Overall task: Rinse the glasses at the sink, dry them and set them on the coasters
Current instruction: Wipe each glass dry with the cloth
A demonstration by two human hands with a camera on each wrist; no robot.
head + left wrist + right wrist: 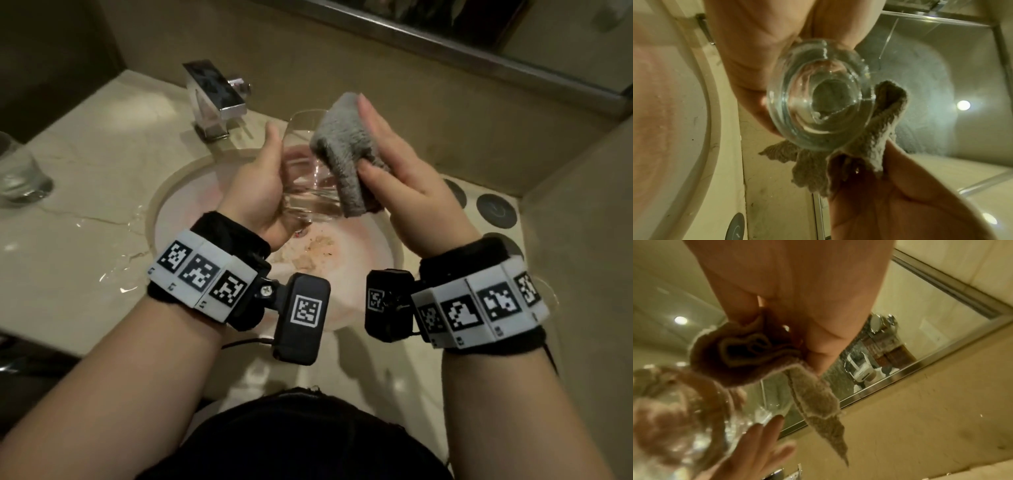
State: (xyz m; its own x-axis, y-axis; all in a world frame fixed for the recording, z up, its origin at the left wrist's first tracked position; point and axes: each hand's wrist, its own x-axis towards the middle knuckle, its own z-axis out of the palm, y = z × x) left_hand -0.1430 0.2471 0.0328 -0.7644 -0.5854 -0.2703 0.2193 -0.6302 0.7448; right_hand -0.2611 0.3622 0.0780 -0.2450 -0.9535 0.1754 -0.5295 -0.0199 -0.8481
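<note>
Over the sink (178,192) the left hand (260,192) has its grip closed round the tilted glass (305,178) – mouth turned toward the grey cloth (346,150) pinched in the right hand (404,171) – likely for drying, the coasters (496,209) waiting on the bench.

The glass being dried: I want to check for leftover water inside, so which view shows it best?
The left wrist view: it looks straight up the glass through its thick base, sharply, with the grey cloth alongside. The head view shows its side between left hand and right hand, partly cloth-covered. The right wrist view shows only a blur.
</note>
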